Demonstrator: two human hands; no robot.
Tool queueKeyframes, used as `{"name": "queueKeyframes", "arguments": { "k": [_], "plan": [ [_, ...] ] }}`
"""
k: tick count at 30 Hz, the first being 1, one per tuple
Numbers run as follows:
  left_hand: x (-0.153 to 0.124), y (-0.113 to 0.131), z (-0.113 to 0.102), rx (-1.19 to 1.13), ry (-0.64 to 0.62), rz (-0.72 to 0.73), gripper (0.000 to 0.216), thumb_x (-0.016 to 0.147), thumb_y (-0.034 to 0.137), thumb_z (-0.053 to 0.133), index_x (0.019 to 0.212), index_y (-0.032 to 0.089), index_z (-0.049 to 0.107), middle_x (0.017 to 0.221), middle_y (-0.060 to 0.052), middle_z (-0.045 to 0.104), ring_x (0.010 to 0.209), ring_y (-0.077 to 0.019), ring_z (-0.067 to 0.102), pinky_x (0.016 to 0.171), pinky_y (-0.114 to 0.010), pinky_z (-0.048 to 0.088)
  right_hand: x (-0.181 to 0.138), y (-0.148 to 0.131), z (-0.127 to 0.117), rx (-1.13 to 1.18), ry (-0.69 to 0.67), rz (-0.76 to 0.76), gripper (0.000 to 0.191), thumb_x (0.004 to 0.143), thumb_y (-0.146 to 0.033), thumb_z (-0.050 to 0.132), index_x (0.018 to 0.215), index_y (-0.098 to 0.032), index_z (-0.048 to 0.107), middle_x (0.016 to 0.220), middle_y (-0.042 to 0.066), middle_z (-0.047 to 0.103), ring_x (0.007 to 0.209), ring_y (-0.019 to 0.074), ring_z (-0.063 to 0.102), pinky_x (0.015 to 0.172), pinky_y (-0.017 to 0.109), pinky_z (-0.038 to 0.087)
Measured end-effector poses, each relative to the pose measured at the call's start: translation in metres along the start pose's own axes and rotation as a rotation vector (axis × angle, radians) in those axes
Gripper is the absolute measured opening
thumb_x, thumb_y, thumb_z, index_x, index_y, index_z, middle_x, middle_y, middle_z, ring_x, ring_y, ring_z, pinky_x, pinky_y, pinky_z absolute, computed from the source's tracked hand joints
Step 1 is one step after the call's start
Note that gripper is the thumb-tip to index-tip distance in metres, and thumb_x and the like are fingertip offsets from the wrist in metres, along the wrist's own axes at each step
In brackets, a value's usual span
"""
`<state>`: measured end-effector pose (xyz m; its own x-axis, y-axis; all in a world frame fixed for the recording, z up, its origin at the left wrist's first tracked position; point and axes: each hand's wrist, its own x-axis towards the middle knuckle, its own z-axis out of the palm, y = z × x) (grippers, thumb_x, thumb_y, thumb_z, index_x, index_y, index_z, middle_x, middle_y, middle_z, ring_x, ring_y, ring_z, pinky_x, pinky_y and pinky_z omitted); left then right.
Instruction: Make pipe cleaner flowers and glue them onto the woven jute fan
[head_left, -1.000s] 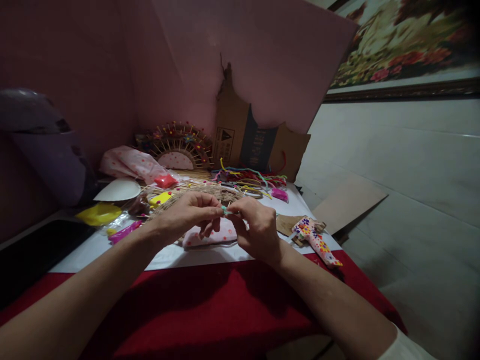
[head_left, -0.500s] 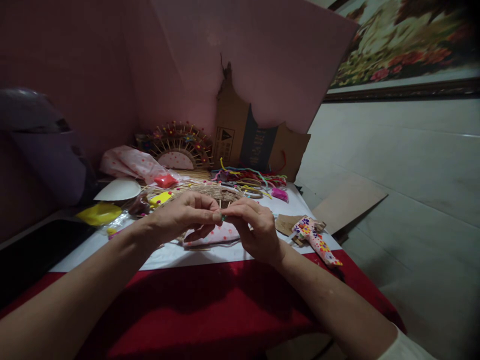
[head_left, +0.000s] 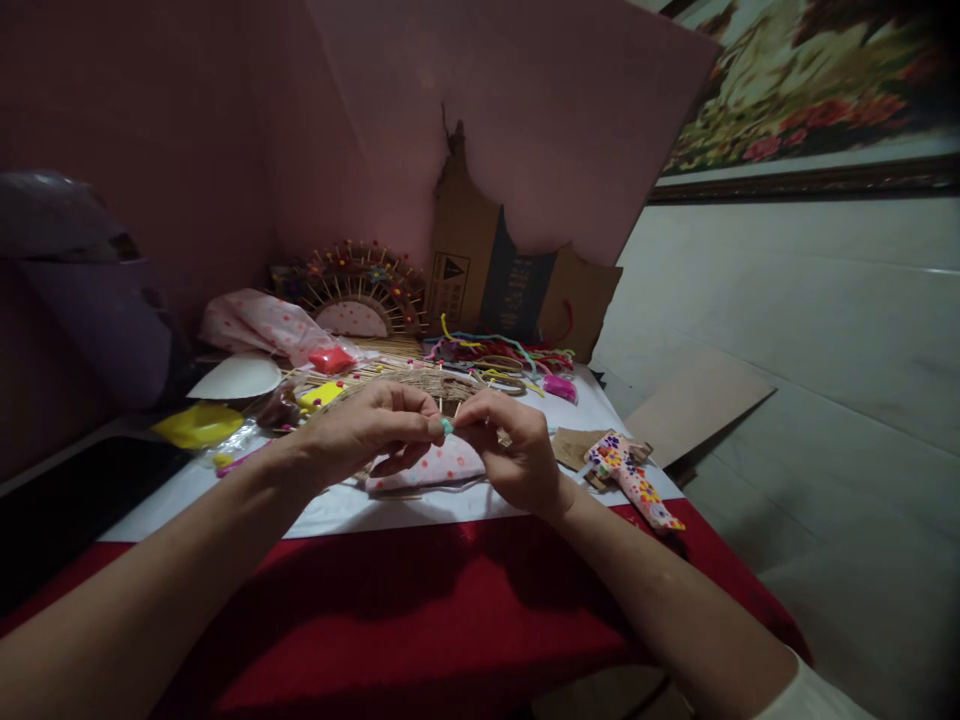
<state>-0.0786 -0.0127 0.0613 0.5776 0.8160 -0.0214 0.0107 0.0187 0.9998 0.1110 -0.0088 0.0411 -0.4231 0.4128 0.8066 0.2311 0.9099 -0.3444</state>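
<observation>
A red cloth (head_left: pixel 450 620) is hanging over the near edge of the table below my forearms, and a white sheet (head_left: pixel 345 515) is lying on it farther in. Jagged cardboard (head_left: pixel 465 240) is standing against the pink wall at the back. To its left a fan of sticks (head_left: pixel 352 300) is standing, coloured beads dotting its tips. Right below my fingers, a half-round piece (head_left: pixel 442 468) is lying, spotted cloth in the middle and twine curving round it. My left hand (head_left: pixel 375 430) and right hand (head_left: pixel 517 450) are meeting above that piece. Off to my right, a flower-patterned figure (head_left: pixel 634 480) is lying across the sheet's edge. Smallest of all, a turquoise bit (head_left: pixel 447 426) is sitting between my two hands: I am pinching it in my left fingertips, while my right fingers are bending in just beside it; whether they are gripping it too, I cannot tell.
</observation>
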Motion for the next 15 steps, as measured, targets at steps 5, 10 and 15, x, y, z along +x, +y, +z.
{"name": "queueKeyframes", "arguments": {
  "k": [5,10,15],
  "plan": [
    [0.0,0.002,0.001,0.07,-0.029,-0.002,0.014,0.074,0.024,0.062,0.066,0.014,0.056,0.042,0.005,0.05,0.031,-0.0033,0.036,0.031,-0.014,0.025,-0.001,-0.004,0.002,-0.059,0.001,0.058,0.01,0.076,-0.009,0.052,0.072,-0.016,0.057,0.066,0.001,0.056,0.06,0.0114,0.049,0.056,0.024,0.039],
    [0.001,0.003,0.001,0.195,-0.034,-0.053,0.013,0.073,0.023,0.06,0.065,0.014,0.055,0.041,0.005,0.05,0.03,-0.0048,0.039,0.032,-0.015,0.027,-0.004,0.0,0.002,-0.265,-0.077,-0.053,0.012,0.074,-0.007,0.05,0.074,-0.017,0.056,0.069,0.002,0.057,0.066,0.014,0.052,0.061,0.026,0.04],
    [0.003,0.002,0.008,0.189,0.087,-0.016,0.016,0.075,0.028,0.059,0.067,0.014,0.056,0.045,0.004,0.053,0.033,-0.0062,0.042,0.033,-0.016,0.031,-0.005,0.006,-0.002,-0.378,-0.044,-0.106,0.008,0.079,-0.012,0.049,0.076,-0.016,0.056,0.072,0.005,0.059,0.072,0.0161,0.054,0.066,0.028,0.043]
  ]
}}
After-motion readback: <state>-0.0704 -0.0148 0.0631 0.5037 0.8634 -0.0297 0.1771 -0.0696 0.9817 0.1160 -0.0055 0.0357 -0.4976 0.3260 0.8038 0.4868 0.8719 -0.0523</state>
